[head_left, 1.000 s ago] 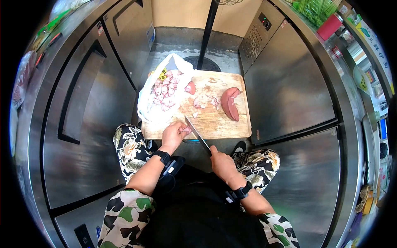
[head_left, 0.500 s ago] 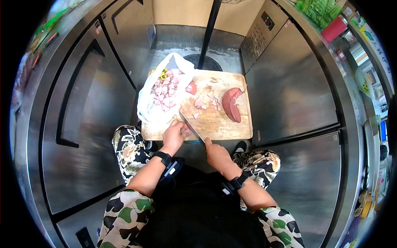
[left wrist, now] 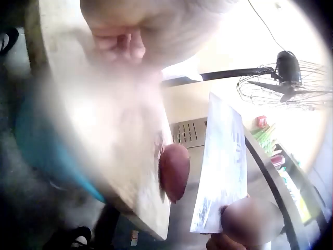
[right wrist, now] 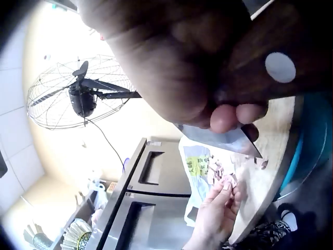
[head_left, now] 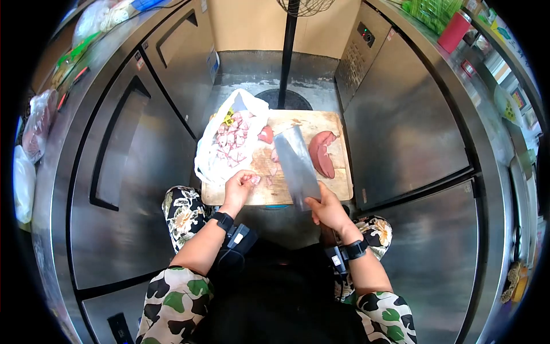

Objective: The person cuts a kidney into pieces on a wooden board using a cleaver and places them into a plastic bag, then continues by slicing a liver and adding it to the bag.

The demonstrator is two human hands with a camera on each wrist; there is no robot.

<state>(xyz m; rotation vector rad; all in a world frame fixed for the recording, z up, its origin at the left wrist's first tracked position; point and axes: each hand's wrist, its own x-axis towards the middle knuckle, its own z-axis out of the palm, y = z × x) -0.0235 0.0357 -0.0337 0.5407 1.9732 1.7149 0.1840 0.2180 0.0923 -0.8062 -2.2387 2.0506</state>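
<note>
My right hand grips the dark wooden handle of a cleaver, its broad blade raised with the flat side showing in the head view. My left hand pinches a small pink piece of meat near the front edge of the wooden cutting board. A white plastic bag holding many diced meat pieces lies open beside that hand. A long, smooth, reddish-brown piece of meat lies on the right of the board. The blade partly covers some scraps.
A smaller reddish chunk lies beside the bag. Steel cabinets flank the board on both sides. Behind it stands a fan on a black pole with a round base. A red flask stands on the right counter.
The cleaver has swung away from the left hand to the right, its blade turning from edge-on to flat toward the head camera. The left hand keeps pinching meat at the board's front.
</note>
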